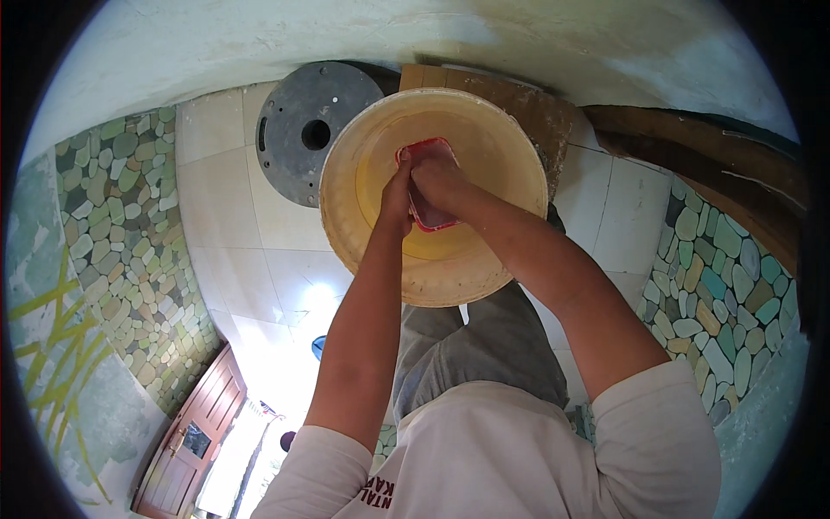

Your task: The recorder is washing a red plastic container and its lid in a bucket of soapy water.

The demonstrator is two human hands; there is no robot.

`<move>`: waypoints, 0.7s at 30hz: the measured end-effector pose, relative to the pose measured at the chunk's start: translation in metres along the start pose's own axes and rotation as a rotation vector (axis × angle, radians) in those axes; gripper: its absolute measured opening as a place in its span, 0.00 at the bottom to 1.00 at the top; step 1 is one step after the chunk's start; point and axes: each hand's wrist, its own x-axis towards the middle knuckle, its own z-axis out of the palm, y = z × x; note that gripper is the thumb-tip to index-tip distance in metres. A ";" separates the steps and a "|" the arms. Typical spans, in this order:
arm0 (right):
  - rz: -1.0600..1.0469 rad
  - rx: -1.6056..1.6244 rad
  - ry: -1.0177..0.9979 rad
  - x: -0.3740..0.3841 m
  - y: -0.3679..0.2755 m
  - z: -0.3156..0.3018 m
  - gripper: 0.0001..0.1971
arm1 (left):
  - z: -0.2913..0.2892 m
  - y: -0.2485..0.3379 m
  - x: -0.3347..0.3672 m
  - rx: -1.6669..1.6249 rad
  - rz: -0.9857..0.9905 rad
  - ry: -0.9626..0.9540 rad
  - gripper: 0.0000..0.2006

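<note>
A wide, pale yellow round tub [350,203] is in front of me, above the tiled floor. Inside it a small red rectangular container [442,142] with rounded corners is tilted between my hands. My left hand [396,199] is closed round the container's left side, thumb along the rim. Into the container reaches my right hand [438,183], its fingers curled; whatever they hold, if anything, is hidden. The container's inside looks dull reddish grey, and the tub's yellowish bottom shows around it.
A grey round disc [285,143] with a centre hole lies left of the tub. Behind stands a brown wooden box-like piece [458,80]. Dark wooden boards [709,160] lean at the right. Pebbled strips [130,208] flank the pale tiles; a wooden door [194,432] is at lower left.
</note>
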 end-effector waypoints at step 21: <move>-0.009 -0.114 -0.196 -0.017 -0.034 -0.037 0.09 | 0.000 0.022 -0.010 0.141 0.283 0.214 0.40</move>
